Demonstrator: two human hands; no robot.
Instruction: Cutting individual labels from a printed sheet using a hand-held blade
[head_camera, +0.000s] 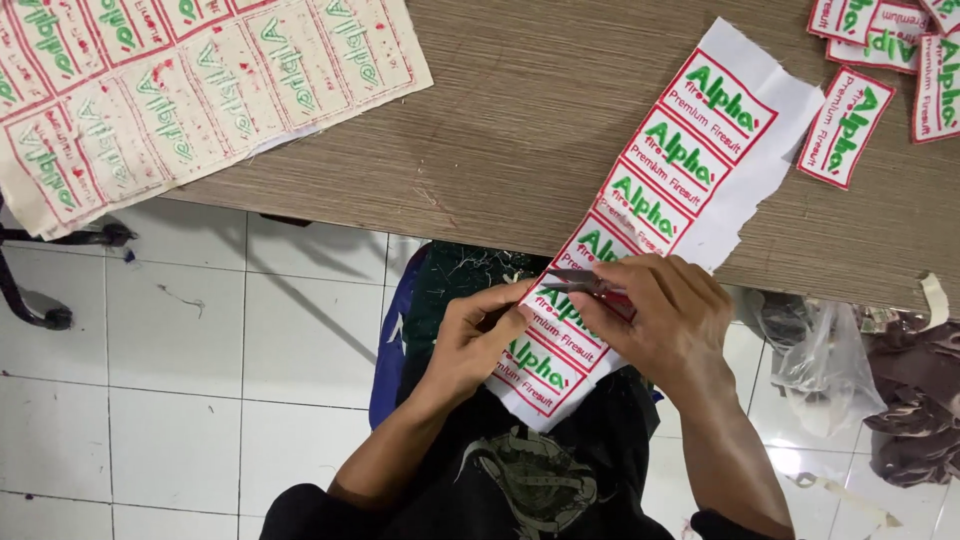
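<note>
At the near edge of the brown wood-grain table (520, 120), a long white fabric strip of embroidered rectangular labels with red borders and green lettering (660, 190) is hanging off the edge, its lower end lying over the person's lap. Left hand (470, 345) is pinching the strip's lower left edge, fingers curled closed on the cloth. Right hand (665, 315) is gripping small metal thread snips with a red handle (590, 285), blades pointing left and resting on the strip's face. Loose cut labels (850, 125), same red-and-green pattern, are lying on the table at upper right. A cream backing sheet showing reversed label stitching (190, 90) is draping over the table's left corner. White glazed floor tiles (150, 400) are showing below; a crumpled clear plastic bag (825, 370) is hanging at right.
</note>
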